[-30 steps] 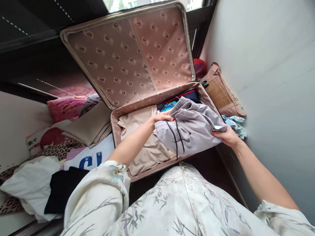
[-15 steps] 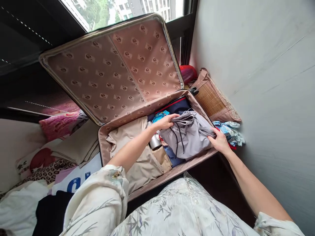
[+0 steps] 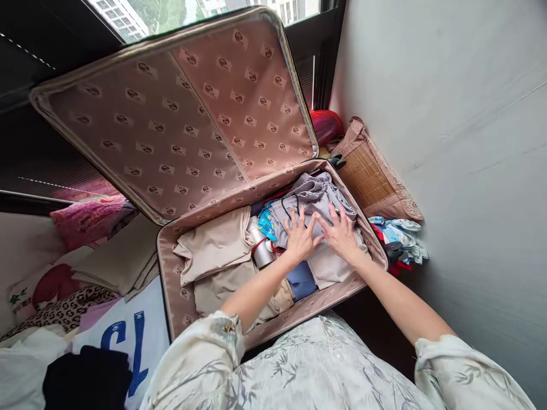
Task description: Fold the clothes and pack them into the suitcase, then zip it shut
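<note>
Resting left hand and right hand, splayed wide and gripping nothing, on grey drawstring pants laid directly beneath them inside the suitcase.

Drawstring garment plain grey, its cord black. Suitcase lining dusty pink with a repeating dark motif. Folded clothes beige; sleeve off-white, leaf-printed.
</note>
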{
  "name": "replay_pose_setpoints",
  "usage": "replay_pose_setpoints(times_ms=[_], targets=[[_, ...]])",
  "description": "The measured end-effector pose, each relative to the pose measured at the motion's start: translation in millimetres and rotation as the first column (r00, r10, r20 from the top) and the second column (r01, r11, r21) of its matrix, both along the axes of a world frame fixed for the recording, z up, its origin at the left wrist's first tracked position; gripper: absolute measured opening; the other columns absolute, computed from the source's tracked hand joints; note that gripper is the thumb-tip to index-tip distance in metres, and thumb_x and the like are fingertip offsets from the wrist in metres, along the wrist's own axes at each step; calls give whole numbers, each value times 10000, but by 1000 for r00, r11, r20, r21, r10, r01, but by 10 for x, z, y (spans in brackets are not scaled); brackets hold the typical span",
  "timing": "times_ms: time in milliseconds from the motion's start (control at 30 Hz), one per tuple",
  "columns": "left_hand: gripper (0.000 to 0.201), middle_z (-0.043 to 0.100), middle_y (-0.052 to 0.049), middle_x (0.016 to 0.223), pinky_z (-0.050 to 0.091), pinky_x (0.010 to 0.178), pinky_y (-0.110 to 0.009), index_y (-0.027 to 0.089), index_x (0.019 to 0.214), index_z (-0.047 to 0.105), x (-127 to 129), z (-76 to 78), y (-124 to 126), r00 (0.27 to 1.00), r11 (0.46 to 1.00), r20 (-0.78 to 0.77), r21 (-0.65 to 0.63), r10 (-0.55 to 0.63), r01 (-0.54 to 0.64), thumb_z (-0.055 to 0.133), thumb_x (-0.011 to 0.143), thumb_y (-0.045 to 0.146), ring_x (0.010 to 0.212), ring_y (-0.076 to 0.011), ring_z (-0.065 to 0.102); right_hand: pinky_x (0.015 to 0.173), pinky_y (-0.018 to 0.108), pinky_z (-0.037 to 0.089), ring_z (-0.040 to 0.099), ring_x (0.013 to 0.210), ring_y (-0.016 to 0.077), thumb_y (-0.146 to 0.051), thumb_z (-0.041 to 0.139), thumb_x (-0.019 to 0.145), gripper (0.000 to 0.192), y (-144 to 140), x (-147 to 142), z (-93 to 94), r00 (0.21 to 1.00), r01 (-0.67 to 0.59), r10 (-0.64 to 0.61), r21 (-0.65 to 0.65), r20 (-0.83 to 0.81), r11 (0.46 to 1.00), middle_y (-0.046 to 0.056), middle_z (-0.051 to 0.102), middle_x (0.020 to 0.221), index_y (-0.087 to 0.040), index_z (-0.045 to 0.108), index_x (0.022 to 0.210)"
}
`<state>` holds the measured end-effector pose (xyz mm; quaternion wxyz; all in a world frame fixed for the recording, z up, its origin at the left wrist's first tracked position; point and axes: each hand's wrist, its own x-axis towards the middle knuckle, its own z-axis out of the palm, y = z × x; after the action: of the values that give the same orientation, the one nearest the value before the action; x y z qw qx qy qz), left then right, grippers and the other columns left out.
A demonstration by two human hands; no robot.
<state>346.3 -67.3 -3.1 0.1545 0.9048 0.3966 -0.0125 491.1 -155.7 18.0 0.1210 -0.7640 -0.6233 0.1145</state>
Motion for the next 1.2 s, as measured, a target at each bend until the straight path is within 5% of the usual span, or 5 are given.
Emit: replay_pose_setpoints(times_ms=[433, 833, 1033, 1133, 1200], targets=[[832, 59, -146, 1758, 80, 1130, -852, 340, 1640, 340, 13, -602, -233, 998, 989, -52, -145, 23, -30, 628, 908, 612, 1580, -513, -50, 1152, 737, 187, 151, 1533, 482, -423, 554, 979, 643, 1214, 320, -1107, 974, 168, -180, -91, -141, 982, 176, 151, 1725, -250, 449, 1589], [754, 185, -93, 1745, 301, 1136, -764, 336, 1568, 493, -85, -556, -270, 997, 999, 72, -48, -7, 11, 602, 883, 631, 1598, -454, 71, 1028, 816, 333, 196, 1532, 544, -535, 437, 1000, 715, 929, 259, -1000, 992, 62, -73, 103, 104, 993, 240, 145, 1716, -276, 315, 1655], [470, 434, -168, 1622, 374, 1152, -665, 260, 1361, 699, -1148, -3, -366, 908, 999, 417, 38, -39, 25, 625, 927, 424, 1518, -418, 348, 1101, 719, 316, 239, 1561, 431, -527, 394, 969, 713, 151, 153, -920, 991, 103, -120, 249, 55, 963, 189, 243, 1702, -378, 256, 1652], [373, 626, -182, 1391, 501, 1099, -487, 202, 1257, 715, -2222, 209, -19, 708, 965, 659, -124, 254, -231, 552, 966, 369, 1306, -301, 601, 1055, 769, 303, 281, 1532, 458, -545, 380, 937, 729, -34, -34, -790, 990, 129, -140, 309, 12, 942, 188, 305, 1674, -434, 235, 1642], [359, 681, -156, 1280, 525, 1066, -423, 190, 1275, 665, -3068, 344, 357, 509, 800, 654, -266, 560, -537, 500, 995, 344, 1217, -257, 650, 1025, 781, 327, 288, 1528, 460, -556, 389, 922, 754, -86, -331, -642, 993, 112, -116, 330, -8, 937, 159, 297, 1681, -480, 184, 1644]])
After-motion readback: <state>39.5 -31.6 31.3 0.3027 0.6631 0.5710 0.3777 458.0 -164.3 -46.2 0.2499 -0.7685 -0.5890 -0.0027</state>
